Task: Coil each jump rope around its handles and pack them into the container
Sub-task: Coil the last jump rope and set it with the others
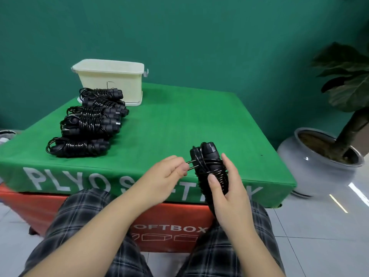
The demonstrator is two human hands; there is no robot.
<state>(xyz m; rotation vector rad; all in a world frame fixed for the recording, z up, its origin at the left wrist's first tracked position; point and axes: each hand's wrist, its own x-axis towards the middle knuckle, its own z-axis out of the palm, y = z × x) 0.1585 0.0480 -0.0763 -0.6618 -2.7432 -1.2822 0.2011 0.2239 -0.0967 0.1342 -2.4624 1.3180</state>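
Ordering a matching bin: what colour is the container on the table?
Cream-white container, seen in the head view.

coiled jump ropes (90,118): 6 on box, 1 held | container (111,80): 1 | potted plant (327,152): 1

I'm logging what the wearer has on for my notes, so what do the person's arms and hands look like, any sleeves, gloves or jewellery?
Both forearms are bare up to the frame edge, with no sleeves in view. The left hand and right hand wear no gloves, and no rings, watch or bracelets show. The only clothing visible is dark plaid shorts with pale check lines over the lap.
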